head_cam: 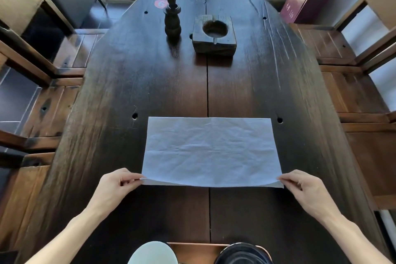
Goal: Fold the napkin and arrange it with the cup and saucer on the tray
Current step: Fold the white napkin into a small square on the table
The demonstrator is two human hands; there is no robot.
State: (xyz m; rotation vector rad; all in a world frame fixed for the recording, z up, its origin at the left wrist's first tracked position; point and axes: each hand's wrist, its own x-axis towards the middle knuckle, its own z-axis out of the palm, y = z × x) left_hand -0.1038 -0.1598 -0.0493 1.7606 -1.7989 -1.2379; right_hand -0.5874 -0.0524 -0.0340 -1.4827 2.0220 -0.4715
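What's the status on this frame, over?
Left hand and right hand each pinch a near corner of the flat white paper napkin. No fold yet. Nothing in the way.

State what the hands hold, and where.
Both hold the napkin: left hand pinches its near left corner, right hand its near right corner.

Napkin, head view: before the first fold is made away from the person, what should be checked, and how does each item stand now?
1. Left hand pinches the near left corner of the napkin: ok.
2. Right hand pinches the near right corner: ok.
3. Napkin lies spread flat, far edge on the table: ok.
4. Table beyond the far edge free up to the wooden block: ok.
5. Tray in view at the near edge: ok.
6. Cup and saucer identified on it: cannot tell, cropped.
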